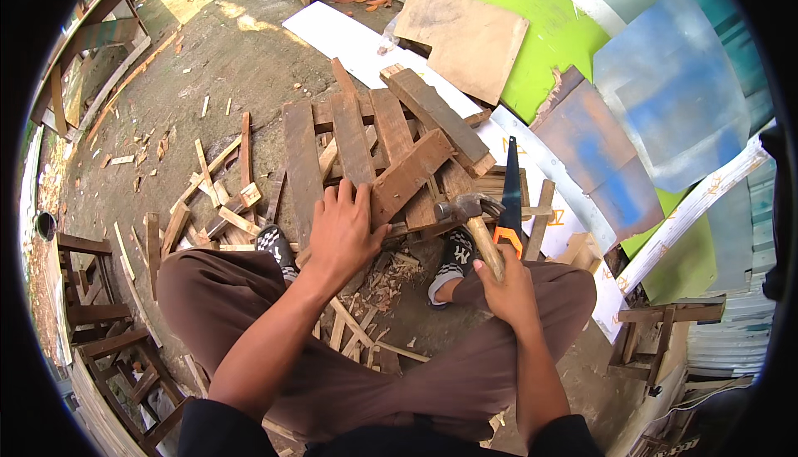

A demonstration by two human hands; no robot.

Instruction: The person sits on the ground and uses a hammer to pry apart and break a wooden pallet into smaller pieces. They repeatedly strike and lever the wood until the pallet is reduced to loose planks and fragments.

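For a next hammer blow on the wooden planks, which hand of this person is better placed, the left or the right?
Probably the right hand: it grips the hammer by its handle, close to the planks. The left hand shows no tool and seems to touch the planks.

Tan hammer handle (483, 244), orange saw handle (509, 242), brown trousers (220, 291), black-and-white checkered shoe (273, 243), lime-green sheet (559, 37)

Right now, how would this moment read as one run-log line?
left hand: fingers on wooden slat | right hand: gripping hammer | near right hand: orange-handled saw
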